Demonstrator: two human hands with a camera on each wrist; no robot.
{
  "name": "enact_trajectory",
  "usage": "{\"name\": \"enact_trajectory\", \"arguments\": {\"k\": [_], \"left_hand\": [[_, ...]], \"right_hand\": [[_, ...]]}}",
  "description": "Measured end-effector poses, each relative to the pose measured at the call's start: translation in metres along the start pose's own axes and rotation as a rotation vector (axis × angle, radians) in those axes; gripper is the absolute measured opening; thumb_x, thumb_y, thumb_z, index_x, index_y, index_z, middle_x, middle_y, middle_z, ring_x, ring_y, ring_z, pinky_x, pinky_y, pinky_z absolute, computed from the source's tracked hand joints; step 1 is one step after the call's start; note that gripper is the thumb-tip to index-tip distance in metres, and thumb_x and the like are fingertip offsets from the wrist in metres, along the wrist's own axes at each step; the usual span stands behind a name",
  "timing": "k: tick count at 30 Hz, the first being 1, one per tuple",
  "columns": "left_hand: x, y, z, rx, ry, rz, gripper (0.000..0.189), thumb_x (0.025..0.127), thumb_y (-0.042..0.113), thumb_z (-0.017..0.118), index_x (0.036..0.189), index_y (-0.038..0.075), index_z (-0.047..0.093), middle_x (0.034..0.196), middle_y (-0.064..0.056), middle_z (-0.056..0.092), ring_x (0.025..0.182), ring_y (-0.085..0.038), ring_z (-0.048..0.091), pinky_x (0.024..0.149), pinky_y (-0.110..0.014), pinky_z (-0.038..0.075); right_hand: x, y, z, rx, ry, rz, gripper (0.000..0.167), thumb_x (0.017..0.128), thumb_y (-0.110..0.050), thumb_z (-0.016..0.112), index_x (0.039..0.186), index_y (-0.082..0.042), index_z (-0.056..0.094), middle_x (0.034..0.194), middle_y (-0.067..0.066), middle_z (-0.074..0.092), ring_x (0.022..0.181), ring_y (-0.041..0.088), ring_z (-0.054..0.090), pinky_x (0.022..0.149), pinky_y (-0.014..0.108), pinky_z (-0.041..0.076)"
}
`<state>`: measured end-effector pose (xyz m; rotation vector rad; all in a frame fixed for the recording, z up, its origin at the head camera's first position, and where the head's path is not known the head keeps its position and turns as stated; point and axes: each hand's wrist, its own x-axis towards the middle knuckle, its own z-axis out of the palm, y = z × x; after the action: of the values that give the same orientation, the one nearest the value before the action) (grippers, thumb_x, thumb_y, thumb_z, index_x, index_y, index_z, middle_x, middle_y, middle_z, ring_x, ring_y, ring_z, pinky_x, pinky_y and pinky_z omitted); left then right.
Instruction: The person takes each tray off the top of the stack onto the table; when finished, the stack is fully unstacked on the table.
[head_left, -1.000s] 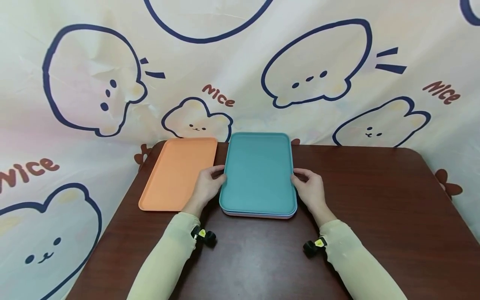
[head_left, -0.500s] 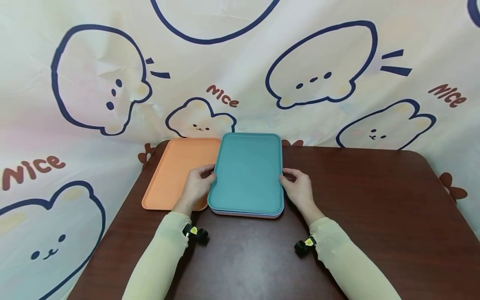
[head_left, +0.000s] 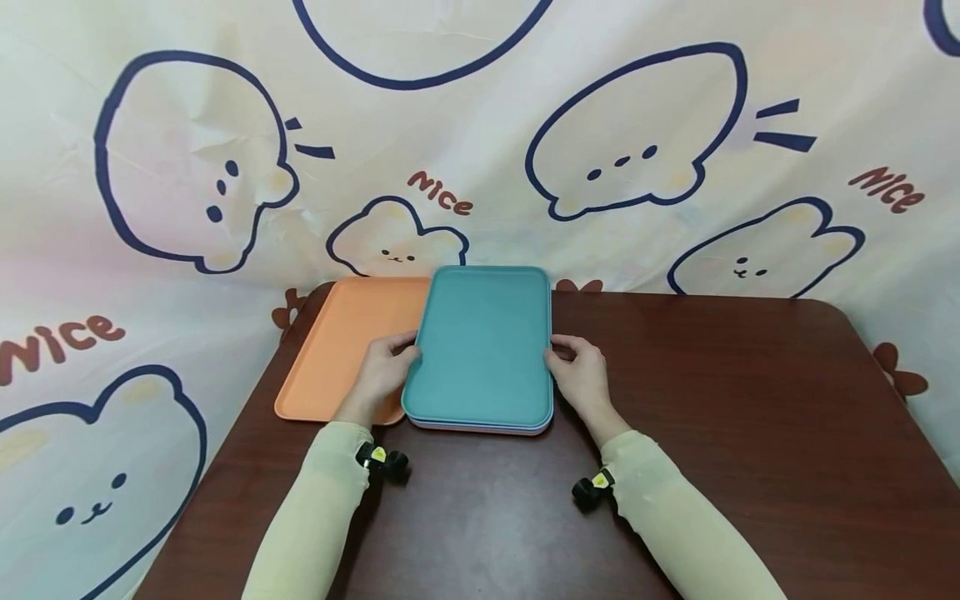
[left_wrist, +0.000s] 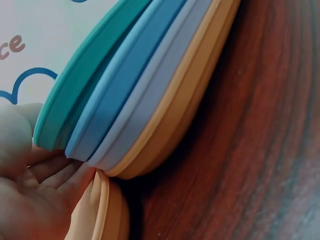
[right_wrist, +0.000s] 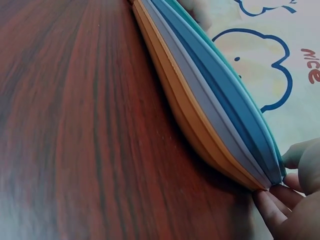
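A stack of rectangular trays (head_left: 480,358) lies on the table, its top tray teal. Blue, lavender and orange rims (left_wrist: 195,85) show below the teal one in the left wrist view. At the stack's left side my left hand (head_left: 384,367) grips the edge, thumb by the teal rim (left_wrist: 82,95) and fingers lower down. My right hand (head_left: 585,375) pinches the opposite side, its fingertips (right_wrist: 267,207) near the lower rims. A separate orange tray (head_left: 337,350) lies to the left, partly behind my left hand; whether the stack overlaps or only meets its edge, I cannot tell.
The dark brown wooden table (head_left: 712,417) stretches out to the right and in front of the trays. A cloth with printed cartoon figures (head_left: 480,125) hangs behind the table's back edge. Each wrist carries a small black camera (head_left: 588,493).
Both hands have slid the tray stack leftward, up to the separate orange tray. The strip of table between them is no longer visible. Their grip looks the same.
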<state>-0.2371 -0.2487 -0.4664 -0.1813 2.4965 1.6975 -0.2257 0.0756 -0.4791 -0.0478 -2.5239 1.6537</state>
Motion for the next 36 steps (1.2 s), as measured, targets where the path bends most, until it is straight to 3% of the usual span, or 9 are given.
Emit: {"name": "enact_trajectory", "arguments": {"k": [9, 20, 28, 33, 36], "left_hand": [[0.000, -0.003, -0.003, -0.042, -0.017, -0.027, 0.052, 0.112, 0.021, 0.050, 0.162, 0.007, 0.049, 0.166, -0.018, 0.051, 0.154, -0.034, 0.049, 0.124, -0.052, 0.045], [-0.001, -0.003, -0.001, -0.064, -0.023, -0.042, 0.052, 0.112, 0.026, 0.053, 0.162, 0.010, 0.051, 0.166, -0.015, 0.051, 0.153, -0.033, 0.049, 0.124, -0.052, 0.046], [0.000, -0.005, 0.000, -0.067, -0.024, -0.002, 0.049, 0.114, 0.023, 0.047, 0.160, 0.008, 0.053, 0.166, -0.015, 0.051, 0.156, -0.032, 0.046, 0.127, -0.051, 0.042], [0.002, -0.007, 0.000, -0.053, -0.029, 0.019, 0.050, 0.111, 0.017, 0.053, 0.159, 0.005, 0.052, 0.163, -0.018, 0.053, 0.155, -0.032, 0.048, 0.126, -0.051, 0.043], [0.003, -0.007, 0.001, -0.038, -0.026, 0.026, 0.051, 0.109, 0.013, 0.057, 0.159, 0.002, 0.052, 0.161, -0.021, 0.056, 0.152, -0.034, 0.051, 0.124, -0.051, 0.046]], "right_hand": [[0.001, -0.004, 0.007, -0.004, -0.004, 0.016, 0.043, 0.098, -0.011, 0.072, 0.139, 0.001, 0.070, 0.133, 0.025, 0.071, 0.115, 0.039, 0.077, 0.097, 0.051, 0.064], [0.002, -0.006, 0.011, -0.030, 0.061, -0.029, 0.037, 0.094, -0.002, 0.064, 0.130, 0.003, 0.074, 0.134, 0.020, 0.068, 0.118, 0.036, 0.075, 0.100, 0.048, 0.063], [0.000, -0.008, 0.009, -0.004, 0.116, -0.019, 0.037, 0.094, -0.002, 0.063, 0.129, 0.001, 0.076, 0.133, 0.020, 0.071, 0.117, 0.035, 0.076, 0.099, 0.049, 0.063], [0.000, -0.008, 0.004, 0.034, 0.155, -0.010, 0.036, 0.095, -0.002, 0.063, 0.128, 0.001, 0.077, 0.131, 0.020, 0.074, 0.113, 0.035, 0.077, 0.097, 0.048, 0.064], [-0.001, -0.006, -0.001, 0.057, 0.178, 0.012, 0.034, 0.096, -0.003, 0.065, 0.127, 0.001, 0.078, 0.129, 0.019, 0.075, 0.109, 0.034, 0.078, 0.090, 0.041, 0.064]]}}
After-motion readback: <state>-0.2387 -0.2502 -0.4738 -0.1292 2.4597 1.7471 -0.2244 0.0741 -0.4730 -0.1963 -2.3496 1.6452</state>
